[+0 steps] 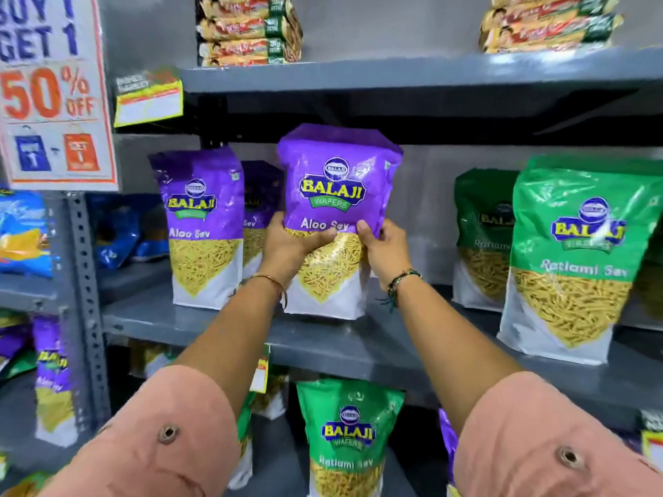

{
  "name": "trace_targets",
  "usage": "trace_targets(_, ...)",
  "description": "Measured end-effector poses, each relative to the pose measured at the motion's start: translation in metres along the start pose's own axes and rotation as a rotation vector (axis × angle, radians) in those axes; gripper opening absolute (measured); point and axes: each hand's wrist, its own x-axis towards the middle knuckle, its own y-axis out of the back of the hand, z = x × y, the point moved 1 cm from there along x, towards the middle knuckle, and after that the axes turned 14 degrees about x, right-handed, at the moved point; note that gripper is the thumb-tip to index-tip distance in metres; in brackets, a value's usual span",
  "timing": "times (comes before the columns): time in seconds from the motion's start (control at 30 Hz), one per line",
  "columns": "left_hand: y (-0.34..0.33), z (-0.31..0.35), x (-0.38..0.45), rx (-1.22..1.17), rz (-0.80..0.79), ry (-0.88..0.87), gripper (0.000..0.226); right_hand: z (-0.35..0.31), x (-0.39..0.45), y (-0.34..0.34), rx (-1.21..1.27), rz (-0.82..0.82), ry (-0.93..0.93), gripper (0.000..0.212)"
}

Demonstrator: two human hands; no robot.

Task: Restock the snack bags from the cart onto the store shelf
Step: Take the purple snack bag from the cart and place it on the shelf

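Observation:
A purple Aloo Sev snack bag (337,188) stands upright at the middle of the grey shelf (358,344), its white base at the shelf board. My left hand (290,247) grips its left side and my right hand (384,251) grips its right side. Two more purple Aloo Sev bags (201,227) stand to its left, one behind the other. Green Ratlami Sev bags (570,260) stand on the same shelf to the right. The cart is out of view.
Noodle packs (247,30) are stacked on the upper shelf. A discount sign (53,91) hangs at the left by a perforated upright (86,281). Blue bags (25,231) fill the neighbouring rack. A green bag (348,435) stands on the lower shelf.

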Motion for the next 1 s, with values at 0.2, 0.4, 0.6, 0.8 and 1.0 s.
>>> trace_targets(0.2, -0.001, -0.062, 0.005, -0.018, -0.264, 0.024, 0.073, 0.043, -0.011, 0.016, 0.080, -0.081, -0.127, 0.011)
trace_targets(0.4, 0.021, -0.075, 0.002, 0.140, -0.576, 0.086, 0.063, 0.051, -0.016, 0.026, 0.143, -0.295, -0.262, 0.052)
trace_targets(0.6, 0.016, -0.076, 0.000, 0.159, -0.496, 0.065, 0.052, -0.003, 0.006, 0.026, 0.104, -0.102, -0.233, 0.043)
trace_targets(0.8, 0.017, -0.075, 0.003, 0.185, -0.549, 0.052, 0.058, -0.076, 0.074, 0.008, 0.145, 0.141, -0.186, 0.047)
trace_targets(1.0, 0.017, -0.077, 0.006, 0.205, -0.564, 0.043, 0.068, -0.088, 0.101, 0.014, 0.038, 0.229, 0.064, 0.022)
